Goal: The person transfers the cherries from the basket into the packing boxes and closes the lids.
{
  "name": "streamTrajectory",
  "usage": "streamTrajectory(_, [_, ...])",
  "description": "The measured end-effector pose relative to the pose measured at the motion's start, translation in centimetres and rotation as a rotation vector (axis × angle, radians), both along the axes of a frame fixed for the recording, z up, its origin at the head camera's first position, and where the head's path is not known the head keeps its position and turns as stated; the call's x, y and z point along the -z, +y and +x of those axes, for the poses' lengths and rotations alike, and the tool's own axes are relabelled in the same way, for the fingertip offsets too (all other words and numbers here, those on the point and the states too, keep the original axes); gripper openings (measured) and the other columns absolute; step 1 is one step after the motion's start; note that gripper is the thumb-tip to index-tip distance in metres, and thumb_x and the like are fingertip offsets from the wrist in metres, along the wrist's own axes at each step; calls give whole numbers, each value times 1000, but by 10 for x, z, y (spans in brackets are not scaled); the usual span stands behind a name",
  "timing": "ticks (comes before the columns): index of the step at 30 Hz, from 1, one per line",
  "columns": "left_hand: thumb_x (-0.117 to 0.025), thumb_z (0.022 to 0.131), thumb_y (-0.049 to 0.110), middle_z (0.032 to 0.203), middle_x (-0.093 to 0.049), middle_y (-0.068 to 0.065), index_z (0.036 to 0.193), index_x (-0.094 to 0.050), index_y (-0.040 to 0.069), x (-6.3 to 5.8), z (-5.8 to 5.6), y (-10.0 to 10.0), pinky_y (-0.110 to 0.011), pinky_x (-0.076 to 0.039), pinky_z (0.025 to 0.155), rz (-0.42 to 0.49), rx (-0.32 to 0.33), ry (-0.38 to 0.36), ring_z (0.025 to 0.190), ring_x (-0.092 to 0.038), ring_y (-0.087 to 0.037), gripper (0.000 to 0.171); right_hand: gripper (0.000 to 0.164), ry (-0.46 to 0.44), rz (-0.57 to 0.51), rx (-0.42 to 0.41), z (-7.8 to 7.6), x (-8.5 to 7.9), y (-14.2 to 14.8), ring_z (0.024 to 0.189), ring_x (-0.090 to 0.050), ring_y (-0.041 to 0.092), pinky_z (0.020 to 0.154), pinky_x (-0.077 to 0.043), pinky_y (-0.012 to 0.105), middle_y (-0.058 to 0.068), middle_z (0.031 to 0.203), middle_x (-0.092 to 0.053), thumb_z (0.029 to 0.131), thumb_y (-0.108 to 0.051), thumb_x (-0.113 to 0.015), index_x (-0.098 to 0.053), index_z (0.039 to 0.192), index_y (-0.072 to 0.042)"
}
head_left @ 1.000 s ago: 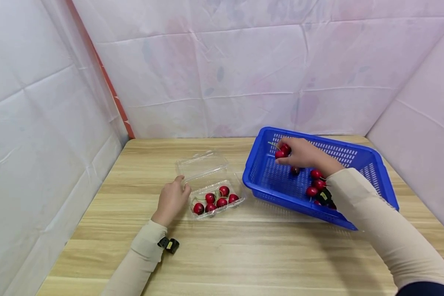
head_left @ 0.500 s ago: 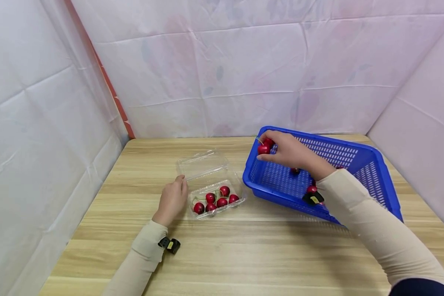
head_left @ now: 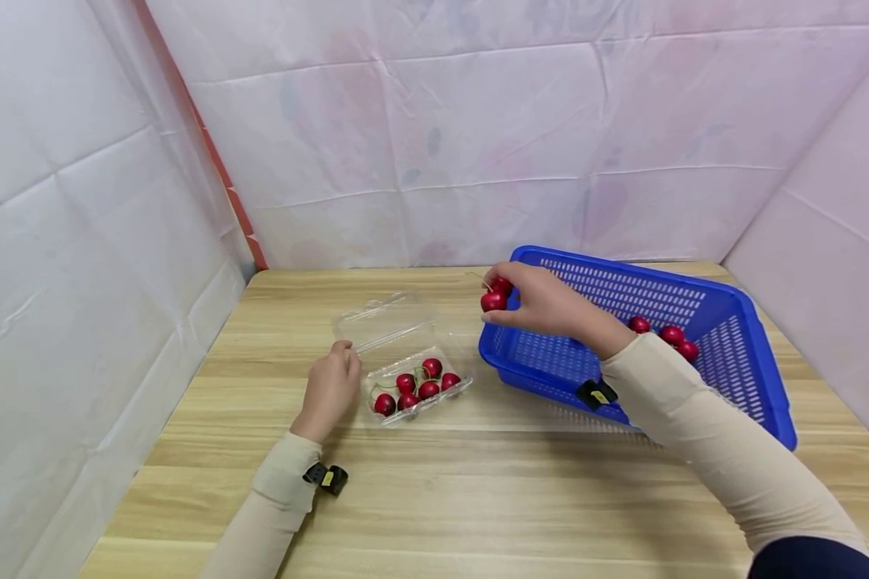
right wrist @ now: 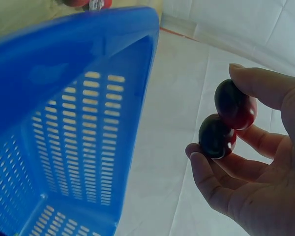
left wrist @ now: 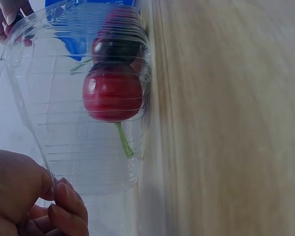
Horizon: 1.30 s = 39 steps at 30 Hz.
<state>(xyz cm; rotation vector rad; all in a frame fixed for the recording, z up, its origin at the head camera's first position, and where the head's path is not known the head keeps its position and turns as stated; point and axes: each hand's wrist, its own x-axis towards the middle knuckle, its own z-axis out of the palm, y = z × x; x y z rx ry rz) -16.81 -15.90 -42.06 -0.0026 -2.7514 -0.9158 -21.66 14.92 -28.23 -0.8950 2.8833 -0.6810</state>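
Note:
Two cherries (right wrist: 236, 104) are held between the thumb and fingers of my right hand (head_left: 543, 301), over the left rim of the blue basket (head_left: 756, 354). A green stem sticks out past the fingers in the head view. My left hand (head_left: 331, 390) pinches the edge of a clear plastic clamshell box (left wrist: 88, 162) between thumb and finger. Several dark red cherries (head_left: 429, 390) lie inside the box, some with green stems. Its clear lid (head_left: 384, 318) is folded back, away from me.
More cherries (head_left: 671, 334) lie in the basket, partly hidden behind my right forearm. The wooden table (head_left: 478, 490) runs back to a pale sheet wall (head_left: 478, 145), with sheets at both sides too.
My right hand has carried the two cherries left, from inside the basket to its left rim. The clamshell box and my left hand have shifted slightly left.

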Motion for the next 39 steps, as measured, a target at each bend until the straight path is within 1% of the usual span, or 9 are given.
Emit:
streamTrajectory(5, [-47,97,12,46,-37,2,122,-55,-10,-1,1,-4,-26,-30,39,4,-7,-6,38,-30,-10,35,43,6,-27,-19,2,-1,-9,87,-57,22,73,-56,34,9,102,-62,84,-28,-74,-57,117,-6])
streamTrajectory(10, [-48,97,12,45,-37,3,121,-56,-11,-1,2,-8,-25,-29,36,19,-8,-5,37,-29,-9,34,41,30,-69,-76,4,2,-24,85,-58,20,70,-54,33,7,98,-63,84,-27,-75,-57,114,-5])
streamTrajectory(14, [-49,96,11,45,-38,2,120,-57,-11,0,3,-9,-25,-30,36,21,-14,19,36,-31,-9,33,40,22,-100,-115,8,11,-44,87,-58,18,74,-52,34,3,97,-63,84,-27,-75,-58,113,-6])
streamTrajectory(18, [-49,95,10,45,-39,2,117,-58,-12,2,5,-9,-24,-30,36,9,-13,38,37,-32,-8,32,40,-29,-105,-160,15,27,-67,90,-60,19,79,-52,34,1,96,-62,83,-26,-75,-58,114,-6])
streamTrajectory(21, [-49,95,10,45,-39,2,116,-59,-12,2,8,-9,-24,-30,36,0,-21,43,37,-32,-8,32,41,-42,-88,-193,20,39,-85,89,-60,18,81,-52,32,1,96,-62,83,-25,-76,-59,115,-5])
streamTrajectory(24, [-50,95,10,46,-41,1,116,-59,-12,1,8,-9,-25,-30,36,-8,-25,50,37,-34,-9,31,40,-49,-56,-204,25,48,-102,87,-59,17,78,-51,31,1,95,-62,82,-26,-76,-60,113,-5])
streamTrajectory(31, [-52,94,11,48,-45,0,113,-61,-11,1,8,-11,-29,-35,41,-30,-32,60,41,-40,-13,30,37,-116,50,-163,30,67,-133,82,-54,15,70,-47,28,2,93,-59,84,-27,-74,-59,111,-7])
streamTrajectory(35, [-51,95,13,47,-44,1,112,-61,-10,2,7,-11,-29,-35,41,-33,-28,48,41,-39,-12,30,36,-108,100,-154,30,77,-143,80,-53,15,67,-46,27,2,90,-58,83,-28,-75,-59,108,-7])
streamTrajectory(39, [-51,96,13,47,-43,1,113,-60,-11,4,7,-12,-28,-34,40,-30,-26,46,40,-38,-12,31,36,-62,143,-158,30,84,-149,76,-52,14,64,-45,26,1,85,-58,82,-30,-75,-59,104,-7])
